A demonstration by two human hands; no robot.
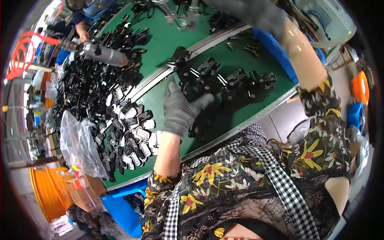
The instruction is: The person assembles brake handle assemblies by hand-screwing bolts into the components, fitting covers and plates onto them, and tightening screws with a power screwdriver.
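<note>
My left hand (180,110), in a dark grey glove, is over the green worktop with thumb and forefinger spread apart. Black moulded parts with shiny metal pins (196,80) lie by its fingers; whether it touches one is unclear. Several similar black parts (238,80) sit to the right in a loose row. My right hand (256,14), gloved too, reaches across the far right of the worktop. Its fingers are blurred and partly cut off by the upper edge. Silver metal hardware (180,18) stands to the left of that hand.
A metal rail (154,82) divides the green table. Left of it are heaped black parts (92,84), white-faced pieces (138,136) and a clear plastic bag (82,144). A grey air tool (104,55) hangs on a red coiled hose. Another person's hand (83,36) shows behind. A blue bin (276,52) flanks the right.
</note>
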